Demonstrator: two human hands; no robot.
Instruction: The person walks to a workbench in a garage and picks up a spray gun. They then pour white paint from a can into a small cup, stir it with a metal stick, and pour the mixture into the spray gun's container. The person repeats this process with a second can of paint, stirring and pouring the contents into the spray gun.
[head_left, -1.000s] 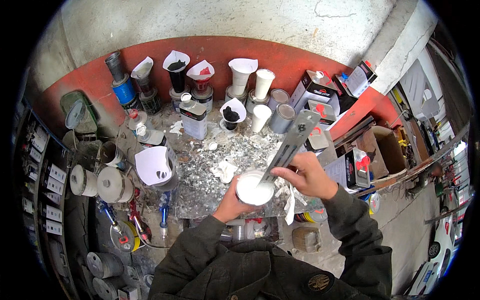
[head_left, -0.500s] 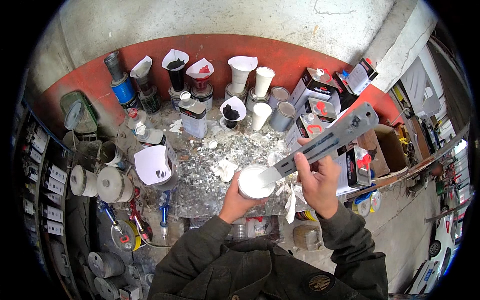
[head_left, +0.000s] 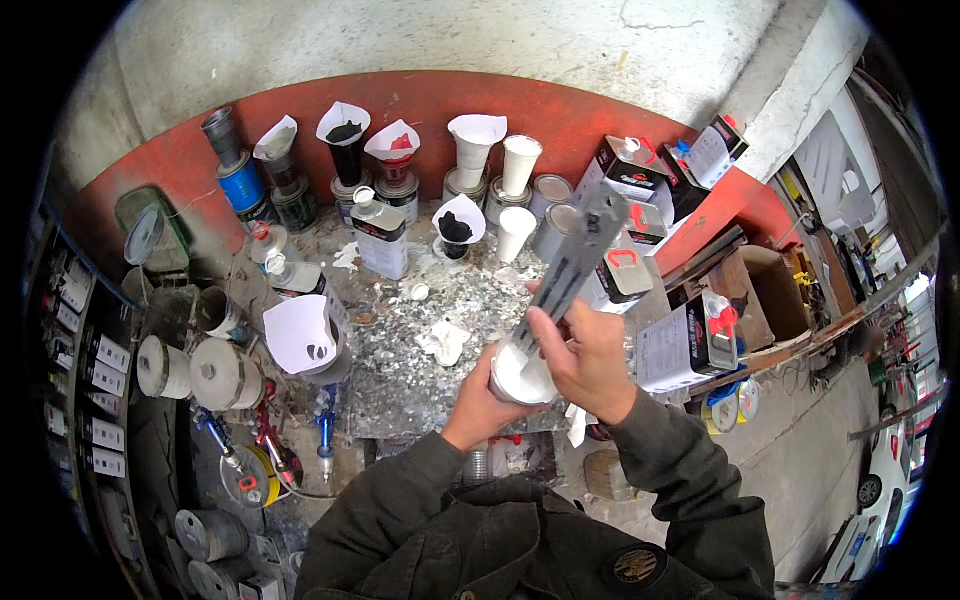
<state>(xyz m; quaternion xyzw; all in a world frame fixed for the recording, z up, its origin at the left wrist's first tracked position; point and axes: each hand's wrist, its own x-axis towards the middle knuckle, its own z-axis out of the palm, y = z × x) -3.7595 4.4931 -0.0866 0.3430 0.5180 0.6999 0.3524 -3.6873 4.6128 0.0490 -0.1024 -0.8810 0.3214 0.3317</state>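
Observation:
My left hand [head_left: 474,408] is wrapped round the side of a cup of white paint [head_left: 522,384] above the front edge of the workbench. In my right hand [head_left: 590,362] is a long flat metal stirring stick [head_left: 578,260], gripped between thumb and fingers near its lower part. Its lower end dips into the white paint, while the upper end slants up and to the right. My right fingers hide part of the cup's rim. A crumpled white wipe [head_left: 446,342] lies on the bench, left of the cup.
Paper-lined paint cups [head_left: 476,140] on tins line the back. Rectangular cans [head_left: 690,345] crowd the right, near a cardboard box [head_left: 778,295]. A paper-covered container [head_left: 300,335] stands left on the paint-spattered workbench [head_left: 395,395]. Spray guns [head_left: 326,430] hang at the front left.
The stirring stick has swung leftward and become steeper. My right hand has moved left and down, closer to the cup. My left hand still holds the cup.

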